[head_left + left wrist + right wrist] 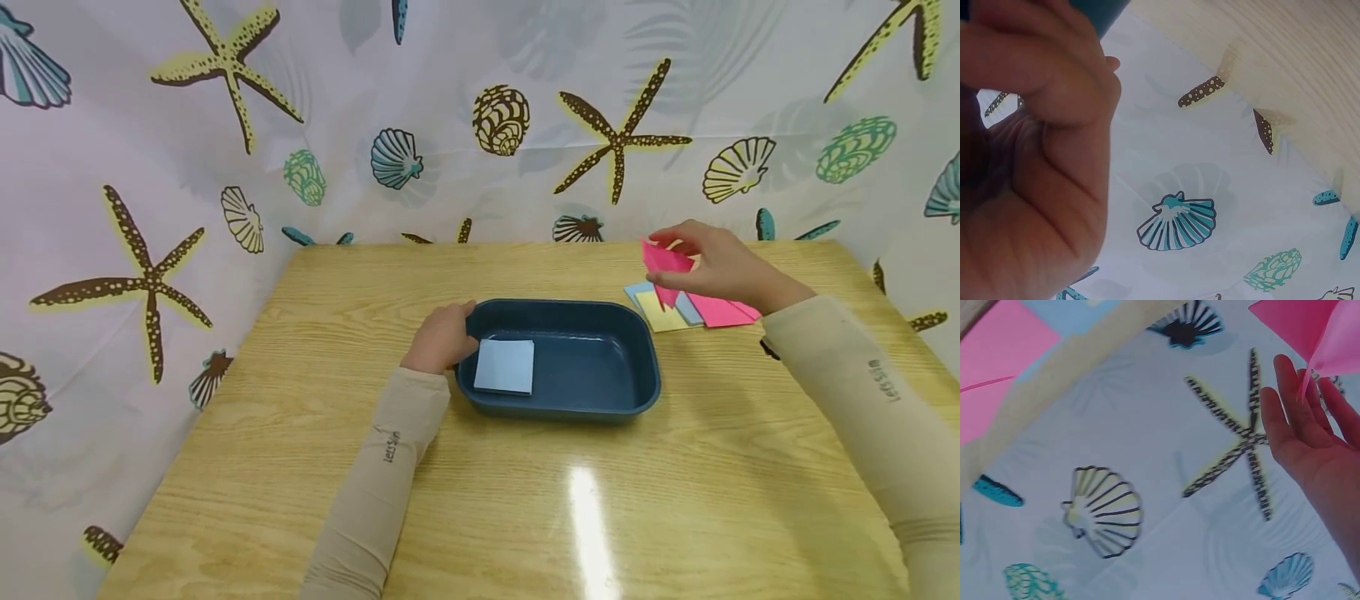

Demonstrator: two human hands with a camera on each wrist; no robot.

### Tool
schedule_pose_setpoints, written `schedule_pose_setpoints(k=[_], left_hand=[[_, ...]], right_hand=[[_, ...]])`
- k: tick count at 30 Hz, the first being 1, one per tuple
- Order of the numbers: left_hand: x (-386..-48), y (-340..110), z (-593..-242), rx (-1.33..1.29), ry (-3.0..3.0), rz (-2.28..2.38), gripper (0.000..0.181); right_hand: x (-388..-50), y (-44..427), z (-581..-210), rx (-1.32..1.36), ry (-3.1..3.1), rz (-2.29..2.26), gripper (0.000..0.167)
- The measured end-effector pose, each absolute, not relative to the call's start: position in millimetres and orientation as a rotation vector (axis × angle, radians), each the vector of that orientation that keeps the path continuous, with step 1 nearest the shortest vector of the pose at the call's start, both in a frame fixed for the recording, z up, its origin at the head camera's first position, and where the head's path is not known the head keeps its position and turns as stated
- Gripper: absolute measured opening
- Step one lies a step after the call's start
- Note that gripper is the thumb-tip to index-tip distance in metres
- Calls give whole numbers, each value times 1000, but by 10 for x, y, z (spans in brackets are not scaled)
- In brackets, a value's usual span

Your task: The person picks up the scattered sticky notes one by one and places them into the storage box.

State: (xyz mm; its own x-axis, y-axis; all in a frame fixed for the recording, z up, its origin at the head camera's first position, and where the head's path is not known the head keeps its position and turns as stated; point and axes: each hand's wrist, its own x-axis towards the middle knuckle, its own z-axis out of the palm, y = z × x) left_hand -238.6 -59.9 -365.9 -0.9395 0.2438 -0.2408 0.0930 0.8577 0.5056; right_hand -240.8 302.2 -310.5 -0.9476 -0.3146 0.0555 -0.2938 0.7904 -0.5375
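My left hand (441, 337) grips the left end of a dark blue plastic tray (588, 371), its thumb over the rim. A stack of light blue square paper notes (505, 367) lies in the tray's left part. In the left wrist view, my curled left-hand fingers (1066, 81) cover most of the tray's edge. Beyond the tray's right end, my right hand (716, 265) pinches a bent pink paper note (667, 265), held above other notes. The right wrist view shows the same pink note (1341, 340) at the fingertips, partly cut off by the frame.
Below my right hand lie yellow notes (662, 311), blue notes (641, 289) and pink notes (720, 312), overlapping on the wooden table (315, 400). A small dark object (769, 349) sits partly behind my right sleeve. Shell-printed cloth (450, 67) stands behind the table and at its sides.
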Motion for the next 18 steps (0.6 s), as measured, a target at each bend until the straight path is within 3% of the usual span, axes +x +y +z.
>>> schedule_pose_setpoints(k=[8, 18], left_hand=[[-2402, -603, -3669, 257, 2752, 713, 66], [-2385, -599, -3688, 250, 2744, 721, 66]], right_hand=[[-2295, 2353, -3023, -970, 2899, -664, 59], [-2228, 1749, -3360, -1036, 2714, -119, 63]])
